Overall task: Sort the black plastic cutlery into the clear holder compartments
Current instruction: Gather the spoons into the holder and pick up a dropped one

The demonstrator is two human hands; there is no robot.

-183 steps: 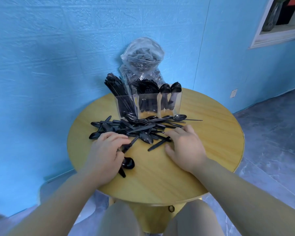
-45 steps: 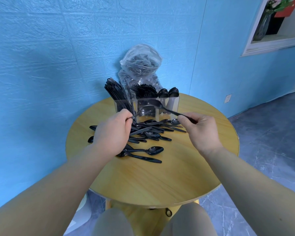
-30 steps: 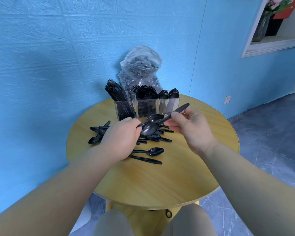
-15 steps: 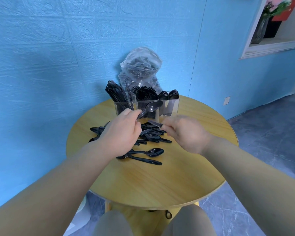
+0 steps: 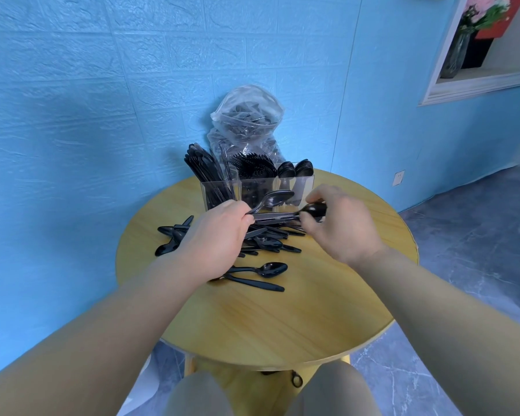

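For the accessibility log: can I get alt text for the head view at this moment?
Over a round wooden table, the left hand grips black spoons by their handles while the right hand pinches another spoon's bowl. Loose cutlery lies before a clear three-compartment holder; a cutlery bag stands behind.

A round wooden table (image 5: 327, 310) stands against a blue wall. At its far edge sits a clear holder (image 5: 257, 192) with black cutlery upright in its compartments; a clear plastic bag (image 5: 246, 115) of more cutlery rises behind it. A loose pile of black cutlery (image 5: 270, 238) lies in front of the holder, a black spoon (image 5: 266, 269) and one other piece nearer the front.
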